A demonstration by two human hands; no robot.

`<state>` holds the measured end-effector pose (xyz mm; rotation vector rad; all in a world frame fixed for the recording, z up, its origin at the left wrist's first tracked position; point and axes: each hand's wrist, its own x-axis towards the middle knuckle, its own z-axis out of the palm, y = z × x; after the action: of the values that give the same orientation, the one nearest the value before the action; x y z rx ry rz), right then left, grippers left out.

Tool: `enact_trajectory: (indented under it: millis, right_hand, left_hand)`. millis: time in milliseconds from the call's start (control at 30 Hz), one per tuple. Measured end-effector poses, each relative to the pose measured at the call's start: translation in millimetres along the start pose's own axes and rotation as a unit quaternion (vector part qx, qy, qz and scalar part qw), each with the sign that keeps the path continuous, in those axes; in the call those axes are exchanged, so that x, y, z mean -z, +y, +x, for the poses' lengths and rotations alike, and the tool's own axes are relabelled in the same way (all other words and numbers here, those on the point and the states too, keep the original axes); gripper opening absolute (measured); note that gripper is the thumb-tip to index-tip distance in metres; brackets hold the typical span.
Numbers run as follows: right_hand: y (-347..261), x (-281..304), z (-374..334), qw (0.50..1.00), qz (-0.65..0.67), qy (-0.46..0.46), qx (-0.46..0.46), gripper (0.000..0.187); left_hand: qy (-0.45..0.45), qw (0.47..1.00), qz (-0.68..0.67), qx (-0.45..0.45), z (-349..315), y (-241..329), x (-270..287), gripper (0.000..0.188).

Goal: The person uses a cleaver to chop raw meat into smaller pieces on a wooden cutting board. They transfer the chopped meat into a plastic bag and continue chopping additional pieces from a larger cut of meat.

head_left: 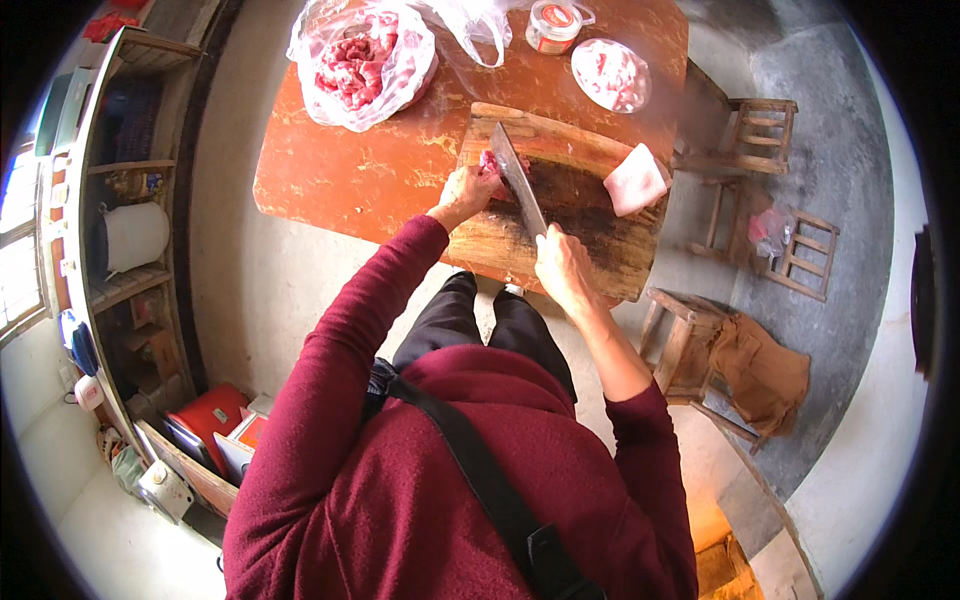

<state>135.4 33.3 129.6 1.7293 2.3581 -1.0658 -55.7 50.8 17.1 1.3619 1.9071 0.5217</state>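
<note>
Head: R fingers (551, 246) hold knife (521, 184), L (470, 188) prob. meat (488, 162); slab (636, 182) at bd (600, 245) edge.

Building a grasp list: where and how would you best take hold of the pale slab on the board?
Probably pinch the pale slab across its near and far edges, coming from the right: it lies at the right end of the cutting board, with the knife to its left, so that side looks freer. Its angular outline gives fairly straight edges to close on; the underside is hidden.
</note>
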Motion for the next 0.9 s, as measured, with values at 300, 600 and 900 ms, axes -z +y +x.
enact_trajectory:
  millis: [300, 600, 900]
  right_hand:
    - [-24.1, -30.8, 94.1, 0.996, 0.01, 0.039, 0.075, 0.014]
    - [31.6, -27.3, 11.5, 0.999, -0.031, -0.008, 0.037, 0.018]
    - [65.0, -25.6, -28.7, 1.0, -0.018, -0.016, 0.019, 0.024]
  left_hand:
    - [0.014, 0.99, 0.124, -0.068, -11.0, 17.9, -1.7, 0.022]
    - [-0.019, 0.993, -0.096, 0.063, -11.9, 22.6, 0.3, 0.035]
    - [0.025, 0.932, -0.361, 0.025, -43.0, 38.1, 24.4, 0.025]
